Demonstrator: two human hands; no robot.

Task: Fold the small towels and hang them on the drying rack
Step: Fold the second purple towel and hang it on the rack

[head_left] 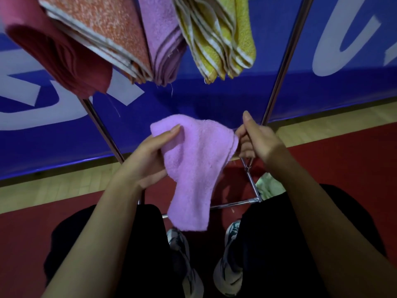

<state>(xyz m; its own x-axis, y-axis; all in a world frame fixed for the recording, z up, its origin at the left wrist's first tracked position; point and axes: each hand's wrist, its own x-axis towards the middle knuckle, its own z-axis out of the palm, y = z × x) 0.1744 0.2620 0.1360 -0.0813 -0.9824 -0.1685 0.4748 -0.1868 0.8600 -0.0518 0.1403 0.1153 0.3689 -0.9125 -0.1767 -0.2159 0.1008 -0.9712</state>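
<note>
A small lilac towel (193,168) hangs between my hands at the middle of the view, its lower end drooping toward my knees. My left hand (148,160) grips its left side, thumb on top of the cloth. My right hand (255,138) pinches its right edge, the layers bunched in my fingers. Above, folded towels hang on the drying rack: a dark pink one (53,46), an orange speckled one (103,33), a lilac one (163,39) and a yellow striped one (221,37). Metal legs of the drying rack (281,67) slant down on both sides.
A blue banner with white letters (214,100) runs behind the rack. The floor is red (343,164) with a pale wooden strip. A pale green cloth (268,186) lies on the floor by the rack's base bar. My black-trousered legs and shoes fill the bottom.
</note>
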